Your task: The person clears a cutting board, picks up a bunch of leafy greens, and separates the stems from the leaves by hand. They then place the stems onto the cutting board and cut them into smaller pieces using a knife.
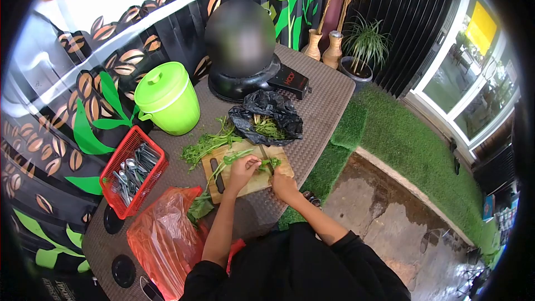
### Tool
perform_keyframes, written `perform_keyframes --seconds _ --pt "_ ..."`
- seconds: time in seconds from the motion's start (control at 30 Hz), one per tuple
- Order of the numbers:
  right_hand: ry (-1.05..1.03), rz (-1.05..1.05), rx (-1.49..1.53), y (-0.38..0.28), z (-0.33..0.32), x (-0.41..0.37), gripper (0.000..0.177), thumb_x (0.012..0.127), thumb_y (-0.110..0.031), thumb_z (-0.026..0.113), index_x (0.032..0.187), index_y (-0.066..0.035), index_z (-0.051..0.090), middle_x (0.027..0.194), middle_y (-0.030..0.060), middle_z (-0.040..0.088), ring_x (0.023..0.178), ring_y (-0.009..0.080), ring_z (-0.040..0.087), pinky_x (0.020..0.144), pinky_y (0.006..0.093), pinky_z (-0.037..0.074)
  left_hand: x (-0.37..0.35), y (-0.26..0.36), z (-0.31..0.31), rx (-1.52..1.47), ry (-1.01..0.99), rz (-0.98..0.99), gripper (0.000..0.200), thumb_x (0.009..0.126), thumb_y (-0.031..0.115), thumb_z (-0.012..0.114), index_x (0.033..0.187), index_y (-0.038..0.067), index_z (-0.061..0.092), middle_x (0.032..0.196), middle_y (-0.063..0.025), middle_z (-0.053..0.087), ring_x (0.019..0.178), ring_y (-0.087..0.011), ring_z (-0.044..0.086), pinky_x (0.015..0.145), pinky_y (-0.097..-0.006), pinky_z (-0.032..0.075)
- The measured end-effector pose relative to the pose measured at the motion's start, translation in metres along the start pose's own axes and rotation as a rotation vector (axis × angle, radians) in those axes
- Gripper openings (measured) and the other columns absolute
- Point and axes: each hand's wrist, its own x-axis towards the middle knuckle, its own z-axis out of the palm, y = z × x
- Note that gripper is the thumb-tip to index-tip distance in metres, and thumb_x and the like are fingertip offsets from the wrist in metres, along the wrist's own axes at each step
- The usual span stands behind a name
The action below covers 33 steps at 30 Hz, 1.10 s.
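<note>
Over the wooden cutting board my left hand is closed around green stems at the board's middle. My right hand is wrapped around a knife at the board's right side; its blade points away from me, beside the stems. Small cut greens lie near the blade. A bunch of leafy herbs spreads over the board's far left corner. Just beyond the board, an open black plastic bag holds more greens and stems.
A lime green lidded bucket and a red basket of cutlery stand on the left. An orange plastic bag lies near my left arm. A black round appliance stands at the back. The table edge runs along the right.
</note>
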Motion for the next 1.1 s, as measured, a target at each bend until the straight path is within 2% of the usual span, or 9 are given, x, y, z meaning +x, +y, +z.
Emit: perform_keyframes --seconds 0.1,0.3,0.47,0.57,0.7,0.77,0.9,0.97,1.1 --pt "0.011 -0.001 -0.012 0.000 -0.003 0.000 0.027 0.087 -0.013 0.044 0.109 0.002 0.040 0.087 0.0256 0.065 0.082 0.0404 0.066 0.070 0.0468 0.053 0.000 -0.009 -0.003 -0.081 -0.014 0.018 0.017 0.075 0.004 0.070 0.092 0.000 0.066 0.078 -0.0106 0.067 0.072 -0.0178 0.064 0.067 -0.0284 0.050" --pt "-0.002 -0.014 -0.001 0.005 -0.010 0.003 0.028 0.087 -0.016 0.046 0.108 0.001 0.040 0.086 0.0251 0.065 0.082 0.0394 0.066 0.069 0.0473 0.053 -0.004 -0.019 -0.007 0.208 -0.113 0.093 0.030 0.069 0.006 0.076 0.097 -0.001 0.066 0.082 -0.0120 0.066 0.078 -0.0223 0.064 0.068 -0.0291 0.050" --pt "0.007 -0.051 -0.041 0.007 -0.007 0.004 0.029 0.087 -0.017 0.048 0.107 0.002 0.040 0.087 0.0233 0.065 0.083 0.0391 0.066 0.068 0.0476 0.053 -0.007 -0.015 0.020 0.126 -0.047 0.061 0.029 0.070 0.008 0.075 0.095 -0.003 0.066 0.083 -0.0140 0.062 0.075 -0.0247 0.062 0.067 -0.0338 0.050" --pt "-0.044 -0.108 -0.090 0.016 -0.006 0.009 0.029 0.087 -0.017 0.047 0.107 0.002 0.040 0.087 0.0232 0.065 0.082 0.0396 0.065 0.069 0.0486 0.052 -0.010 -0.018 0.026 0.275 0.023 0.045 0.025 0.073 0.009 0.074 0.094 -0.003 0.066 0.081 -0.0144 0.061 0.075 -0.0237 0.061 0.067 -0.0332 0.050" --pt "-0.045 -0.103 -0.052 0.016 -0.010 0.007 0.028 0.087 -0.017 0.046 0.106 0.002 0.040 0.086 0.0234 0.065 0.081 0.0400 0.065 0.069 0.0494 0.052 -0.010 -0.016 0.018 0.253 0.121 0.074 0.022 0.074 0.010 0.073 0.090 -0.003 0.066 0.076 -0.0132 0.063 0.070 -0.0230 0.063 0.062 -0.0323 0.050" --pt "0.000 -0.073 0.002 0.015 -0.009 0.005 0.028 0.087 -0.017 0.046 0.107 0.002 0.040 0.085 0.0233 0.065 0.081 0.0402 0.065 0.069 0.0497 0.052 -0.004 -0.015 0.010 0.133 0.110 -0.102 0.026 0.075 0.012 0.074 0.092 -0.005 0.064 0.071 -0.0139 0.065 0.064 -0.0215 0.064 0.056 -0.0312 0.049" --pt "0.003 -0.058 -0.002 0.012 -0.004 0.005 0.027 0.087 -0.017 0.046 0.107 0.001 0.040 0.084 0.0231 0.065 0.081 0.0399 0.065 0.068 0.0488 0.052 0.001 -0.010 0.003 -0.085 0.148 -0.170 0.033 0.076 0.015 0.074 0.097 -0.008 0.062 0.071 -0.0160 0.067 0.061 -0.0194 0.066 0.052 -0.0305 0.049" --pt "0.026 -0.052 -0.023 0.012 -0.002 0.005 0.027 0.086 -0.016 0.047 0.106 0.001 0.039 0.084 0.0231 0.065 0.081 0.0394 0.066 0.068 0.0479 0.052 0.000 -0.023 0.008 -0.348 0.113 -0.279 0.039 0.078 0.018 0.073 0.102 -0.010 0.060 0.071 -0.0177 0.067 0.065 -0.0176 0.067 0.054 -0.0290 0.050" --pt "0.003 -0.058 -0.033 0.013 -0.006 0.005 0.026 0.087 -0.017 0.046 0.105 0.000 0.039 0.084 0.0231 0.065 0.081 0.0389 0.066 0.068 0.0474 0.052 -0.011 -0.025 0.008 -0.066 0.120 -0.366 0.031 0.079 0.012 0.071 0.100 -0.009 0.060 0.069 -0.0151 0.067 0.062 -0.0202 0.066 0.056 -0.0297 0.049"
